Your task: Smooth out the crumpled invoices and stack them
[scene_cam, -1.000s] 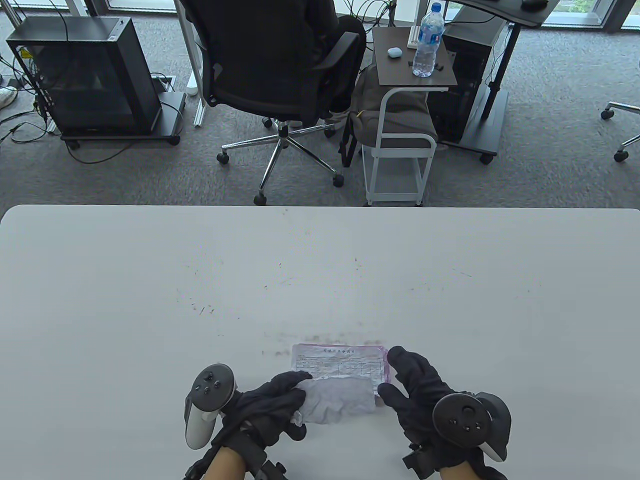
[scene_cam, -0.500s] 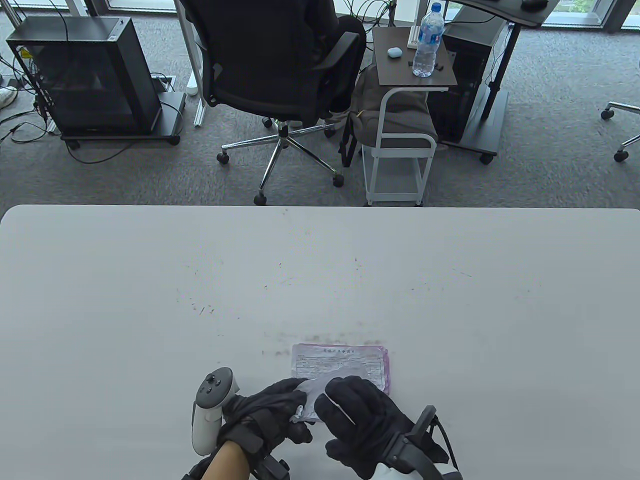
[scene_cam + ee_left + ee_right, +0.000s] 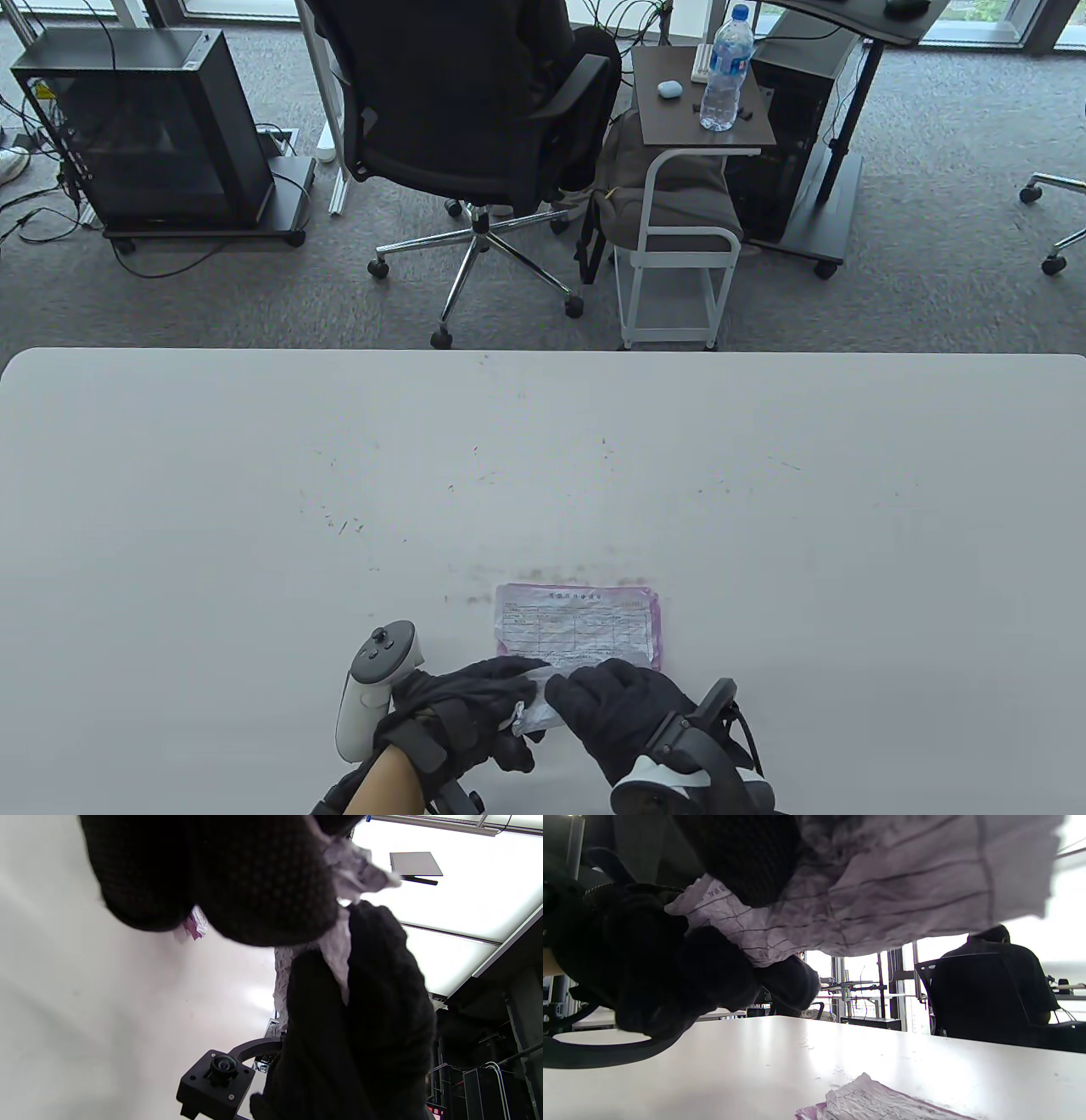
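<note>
Your left hand [image 3: 462, 709] grips the left end of a crumpled invoice [image 3: 536, 717], fingers curled round the paper, at the near edge of the table [image 3: 254, 509]. Your right hand [image 3: 615, 713] lies over the same sheet from the right, fingers bent across it. The right wrist view shows the creased, ruled sheet [image 3: 882, 887] lifted off the tabletop, with a gloved finger of that hand pressed against it; the pictures do not show plainly whether the right fingers pinch the paper or only lie on it. In the left wrist view a white twist of the sheet [image 3: 356, 866] pokes out between the gloved fingers [image 3: 237, 882].

Just beyond both hands, a stack of flattened invoices [image 3: 579, 621] lies flat on the table, pink edges showing under the printed top sheet; its near edge is covered by the hands.

Past the table's far edge stand an office chair [image 3: 458, 110] with a person seated in it, and a small side table [image 3: 704, 110] carrying a water bottle [image 3: 725, 72].
</note>
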Available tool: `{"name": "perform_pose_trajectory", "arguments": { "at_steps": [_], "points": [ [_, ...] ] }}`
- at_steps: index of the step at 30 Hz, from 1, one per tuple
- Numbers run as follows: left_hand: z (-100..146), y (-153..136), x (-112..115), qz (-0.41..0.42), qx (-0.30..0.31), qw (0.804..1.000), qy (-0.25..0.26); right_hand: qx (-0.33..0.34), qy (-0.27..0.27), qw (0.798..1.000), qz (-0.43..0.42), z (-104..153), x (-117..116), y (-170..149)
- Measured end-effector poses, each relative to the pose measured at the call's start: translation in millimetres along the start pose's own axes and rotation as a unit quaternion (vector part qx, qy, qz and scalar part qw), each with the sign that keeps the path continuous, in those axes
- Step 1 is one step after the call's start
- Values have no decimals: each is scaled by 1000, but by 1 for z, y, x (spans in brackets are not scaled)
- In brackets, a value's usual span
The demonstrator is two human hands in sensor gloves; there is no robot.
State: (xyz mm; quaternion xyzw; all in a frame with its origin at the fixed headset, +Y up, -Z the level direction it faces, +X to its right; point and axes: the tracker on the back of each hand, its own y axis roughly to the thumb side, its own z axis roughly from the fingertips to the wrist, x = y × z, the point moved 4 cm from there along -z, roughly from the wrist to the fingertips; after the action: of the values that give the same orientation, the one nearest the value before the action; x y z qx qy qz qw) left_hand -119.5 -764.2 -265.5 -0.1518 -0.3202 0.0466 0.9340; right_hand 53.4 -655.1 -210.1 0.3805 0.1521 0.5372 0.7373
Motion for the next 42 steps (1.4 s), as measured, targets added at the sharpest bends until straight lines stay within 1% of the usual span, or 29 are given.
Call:
{"name": "perform_pose_trajectory", "arguments": {
  "at_steps": [1, 3, 6, 10, 15, 16, 18, 19, 21, 22, 23, 25, 26, 27, 28, 29, 30, 31, 32, 33, 34, 36, 38, 39, 40, 42],
  "points": [
    [0, 1, -1, -17, 2, 1000, 7, -14, 3, 999, -37, 1, 0, -7],
    [0, 3, -3, -46, 1, 999, 15, -36, 5, 996, -81, 3, -1, -17],
    [-1, 3, -2, -59, -1, 998, 10, -64, 13, 989, -136, 5, -3, -30],
    [-1, 2, 1, -79, -12, 997, -16, -94, -13, 976, -197, 7, 0, -41],
    [-3, 0, 3, -110, -23, 993, -31, -136, -42, 963, -231, 11, 2, -52],
    [-3, 0, 4, -114, -25, 992, -39, -147, -44, 957, -246, 12, 1, -55],
    [-3, 0, 4, -121, -25, 992, -36, -168, -52, 949, -263, 15, 1, -60],
    [-2, 0, 2, -125, -25, 991, -27, -177, -53, 947, -262, 16, 1, -62],
    [1, 3, -7, -141, -13, 990, 12, -193, -57, 947, -250, 18, 2, -67],
    [4, 6, -15, -148, -3, 988, 43, -200, -53, 948, -241, 19, 3, -69],
    [6, 9, -19, -152, 7, 987, 55, -203, -49, 949, -238, 20, 3, -71],
    [13, 21, -30, -172, 60, 979, 89, -209, -45, 948, -236, 21, 3, -74],
    [16, 28, -31, -176, 87, 976, 94, -211, -38, 948, -236, 21, 2, -74],
    [19, 37, -28, -189, 123, 970, 86, -212, -25, 948, -238, 20, 0, -74],
    [21, 44, -25, -204, 146, 965, 77, -207, -16, 948, -239, 19, -2, -72],
    [24, 52, -17, -228, 169, 957, 66, -204, -7, 949, -241, 17, -3, -71],
    [26, 60, -7, -269, 184, 944, 57, -203, 0, 949, -240, 16, -5, -69],
    [27, 65, 3, -321, 191, 926, 48, -199, 4, 950, -240, 15, -6, -68],
    [26, 69, 18, -396, 190, 898, 30, -196, 12, 950, -243, 14, -7, -66],
    [25, 70, 28, -438, 186, 880, 19, -194, 15, 949, -247, 14, -8, -65],
    [23, 71, 42, -494, 181, 850, 11, -193, 16, 947, -257, 14, -10, -64],
    [19, 70, 57, -541, 181, 821, 12, -188, 26, 943, -275, 13, -12, -61],
    [16, 71, 63, -554, 191, 810, 33, -181, 36, 942, -281, 13, -13, -60],
    [15, 71, 63, -550, 198, 810, 45, -180, 37, 943, -279, 13, -13, -60],
    [15, 71, 61, -542, 199, 814, 55, -179, 38, 943, -278, 13, -13, -60],
    [15, 70, 54, -526, 186, 828, 59, -177, 39, 943, -280, 13, -12, -61]
  ]
}}
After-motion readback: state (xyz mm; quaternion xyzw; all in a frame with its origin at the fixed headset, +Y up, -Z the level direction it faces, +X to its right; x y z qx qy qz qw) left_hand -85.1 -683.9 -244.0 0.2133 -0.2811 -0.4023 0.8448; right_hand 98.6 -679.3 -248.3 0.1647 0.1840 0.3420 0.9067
